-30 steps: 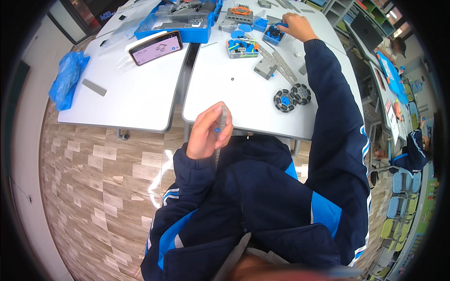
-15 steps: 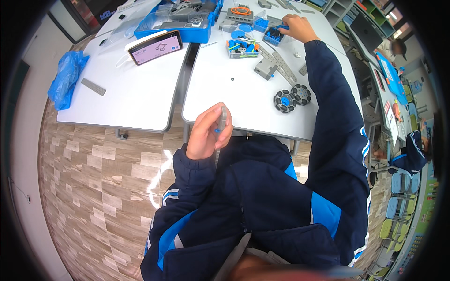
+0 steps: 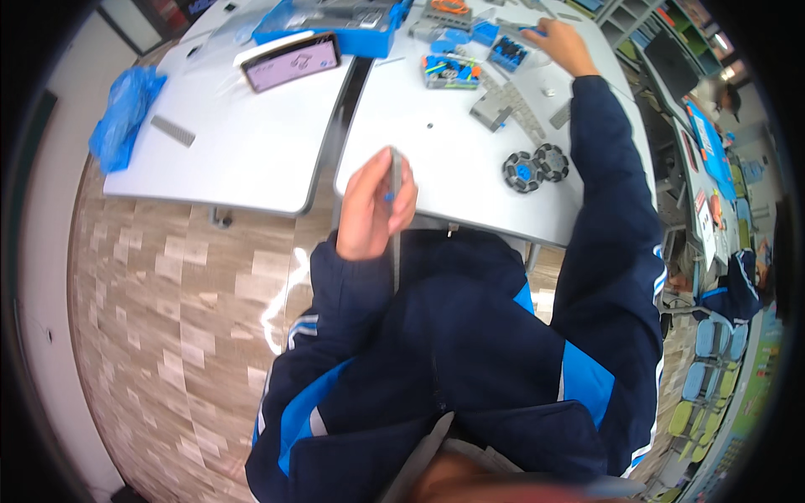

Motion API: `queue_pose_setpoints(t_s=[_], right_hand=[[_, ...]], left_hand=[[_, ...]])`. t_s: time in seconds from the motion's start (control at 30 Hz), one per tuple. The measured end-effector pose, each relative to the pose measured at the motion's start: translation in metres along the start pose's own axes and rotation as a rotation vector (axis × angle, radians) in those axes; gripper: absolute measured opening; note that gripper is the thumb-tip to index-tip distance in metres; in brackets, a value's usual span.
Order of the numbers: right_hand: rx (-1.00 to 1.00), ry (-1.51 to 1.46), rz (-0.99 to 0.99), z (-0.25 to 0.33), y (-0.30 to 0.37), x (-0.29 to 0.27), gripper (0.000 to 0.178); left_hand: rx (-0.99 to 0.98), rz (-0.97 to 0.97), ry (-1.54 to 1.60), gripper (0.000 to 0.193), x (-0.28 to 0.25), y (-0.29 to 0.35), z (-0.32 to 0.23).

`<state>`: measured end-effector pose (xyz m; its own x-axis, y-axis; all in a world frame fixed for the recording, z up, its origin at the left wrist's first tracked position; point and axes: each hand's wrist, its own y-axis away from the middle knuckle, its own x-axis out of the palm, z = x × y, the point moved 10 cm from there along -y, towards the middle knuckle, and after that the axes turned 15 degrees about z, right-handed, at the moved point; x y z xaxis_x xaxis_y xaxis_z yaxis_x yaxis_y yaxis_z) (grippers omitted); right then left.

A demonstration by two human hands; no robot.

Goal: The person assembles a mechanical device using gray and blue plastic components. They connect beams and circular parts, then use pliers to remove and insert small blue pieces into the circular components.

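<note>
My left hand (image 3: 377, 205) is closed around a long grey beam (image 3: 397, 172), held upright and edge-on above the near table edge. A bit of blue shows on the beam between the fingers. At the far right of the table, my right hand (image 3: 563, 46) pinches a small blue piece (image 3: 531, 32); its exact kind is too blurred to tell. Just left of that hand stands a small blue bin (image 3: 508, 54) of dark and blue parts. Nearer to me are two black roller-rimmed wheels (image 3: 522, 172), one with a blue centre. A grey block (image 3: 490, 109) lies beside flat perforated strips (image 3: 525, 111).
A clear box (image 3: 451, 72) of colourful connectors stands left of the bin. On the left table are a propped phone (image 3: 293, 63), a grey perforated plate (image 3: 173, 131) and a blue plastic bag (image 3: 126, 113). A large blue case (image 3: 369, 46) stands at the back. A gap divides the tables.
My right hand has drawn slightly up and right, away from the small bin, with the blue piece. My left hand has risen a little with the beam. The whole view has shifted slightly.
</note>
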<state>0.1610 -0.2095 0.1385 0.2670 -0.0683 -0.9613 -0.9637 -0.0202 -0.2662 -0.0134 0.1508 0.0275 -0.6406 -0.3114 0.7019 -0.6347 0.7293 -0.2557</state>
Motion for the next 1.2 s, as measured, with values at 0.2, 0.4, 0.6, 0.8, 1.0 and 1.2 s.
queue_pose_setpoints(t_s=[0.2, 0.4, 0.6, 0.8, 1.0, 1.2], right_hand=[[-0.071, -0.251, 0.176, 0.069, 0.074, -0.071, 0.047], [-0.313, -0.743, 0.299, 0.169, 0.182, -0.129, 0.026], [-0.308, -0.52, -0.097, 0.212, 0.25, -0.157, 0.022], [-0.247, -0.529, -0.306, 0.215, 0.279, -0.144, 0.024], [-0.26, -0.504, -0.331, 0.214, 0.289, -0.142, 0.023], [-0.249, -0.448, -0.337, 0.213, 0.294, -0.147, 0.023]], left_hand=[[0.114, 0.017, -0.133, 0.031, 0.011, -0.013, -0.025], [0.211, -0.041, -0.294, 0.038, 0.027, -0.024, -0.043], [0.265, 0.002, -0.33, 0.047, 0.055, -0.022, -0.05], [0.281, 0.076, -0.398, 0.045, 0.083, -0.013, -0.042], [0.274, 0.064, -0.486, 0.048, 0.085, -0.011, -0.038], [0.222, 0.074, -0.479, 0.053, 0.085, -0.012, -0.029]])
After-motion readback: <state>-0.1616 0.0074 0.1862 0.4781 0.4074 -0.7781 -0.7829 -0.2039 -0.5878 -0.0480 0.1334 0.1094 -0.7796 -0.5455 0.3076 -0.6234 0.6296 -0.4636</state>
